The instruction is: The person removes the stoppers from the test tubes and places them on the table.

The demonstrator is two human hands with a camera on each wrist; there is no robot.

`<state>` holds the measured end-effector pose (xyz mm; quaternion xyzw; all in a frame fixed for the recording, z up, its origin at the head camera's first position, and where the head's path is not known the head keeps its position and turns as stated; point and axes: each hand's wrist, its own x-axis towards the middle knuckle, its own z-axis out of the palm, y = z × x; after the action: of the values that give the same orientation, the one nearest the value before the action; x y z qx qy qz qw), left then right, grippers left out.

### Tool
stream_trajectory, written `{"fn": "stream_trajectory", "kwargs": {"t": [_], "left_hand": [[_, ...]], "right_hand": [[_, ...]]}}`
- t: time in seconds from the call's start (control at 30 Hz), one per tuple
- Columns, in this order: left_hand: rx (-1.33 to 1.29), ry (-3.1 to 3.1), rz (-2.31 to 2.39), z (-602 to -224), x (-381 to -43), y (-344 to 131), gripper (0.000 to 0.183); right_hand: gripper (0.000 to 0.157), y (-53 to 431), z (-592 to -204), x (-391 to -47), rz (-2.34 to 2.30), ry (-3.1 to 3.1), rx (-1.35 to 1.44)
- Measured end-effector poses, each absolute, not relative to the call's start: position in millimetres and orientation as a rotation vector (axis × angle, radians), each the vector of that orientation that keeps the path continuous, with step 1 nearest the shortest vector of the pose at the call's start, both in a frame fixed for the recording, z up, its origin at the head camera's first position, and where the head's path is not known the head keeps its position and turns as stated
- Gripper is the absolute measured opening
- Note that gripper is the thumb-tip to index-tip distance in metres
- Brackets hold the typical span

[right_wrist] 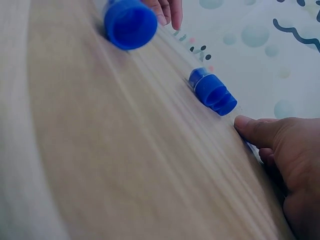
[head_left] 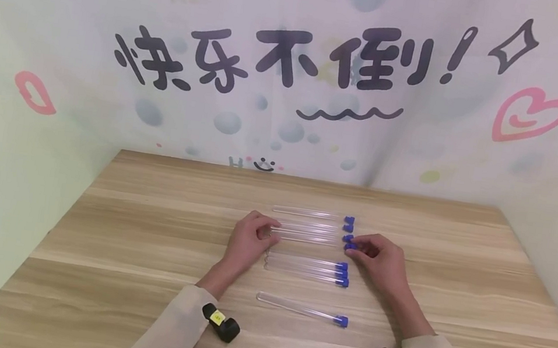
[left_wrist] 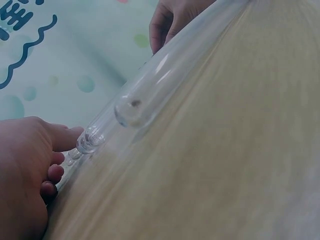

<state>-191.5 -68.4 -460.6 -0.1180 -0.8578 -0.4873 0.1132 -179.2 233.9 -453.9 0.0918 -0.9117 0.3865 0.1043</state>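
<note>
At the rounded ends of a middle group of clear test tubes (head_left: 305, 231), my left hand (head_left: 247, 239) holds one tube end between thumb and fingers. My right hand (head_left: 382, 263) pinches a blue cap (head_left: 350, 246) at the open end of that group. Another blue cap (head_left: 348, 228) lies just beyond my right fingertips, beside the tube mouths. In the left wrist view, my left thumb (left_wrist: 67, 137) is close to the tube ends. The right wrist view shows my right thumb (right_wrist: 252, 127) near capped tubes; the pinched cap is hidden there.
Nearer me lie several capped tubes (head_left: 301, 266) side by side, and one capped tube (head_left: 288, 305) alone. A tube (head_left: 303, 212) at the back has a blue cap (head_left: 349, 220) just off its mouth. The wooden table (head_left: 142, 250) meets a printed cloth (head_left: 185, 120) behind.
</note>
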Motion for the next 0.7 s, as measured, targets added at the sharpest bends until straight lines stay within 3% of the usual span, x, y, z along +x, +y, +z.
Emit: {"fn": "stream_trajectory", "kwargs": {"t": [0.47,0.7], "left_hand": [[-0.320,-2.465,-1.479,-461.3,-191.3,-70.4,0.025],[-0.288,-2.466,-1.522,-458.5,-186.2,-70.5,0.020]], "right_hand": [[0.030,236.9,-455.9,-177.6,1.276,-2.648,0.211],[0.026,237.6,-454.0,-170.9,1.253,-2.623,0.228]]}}
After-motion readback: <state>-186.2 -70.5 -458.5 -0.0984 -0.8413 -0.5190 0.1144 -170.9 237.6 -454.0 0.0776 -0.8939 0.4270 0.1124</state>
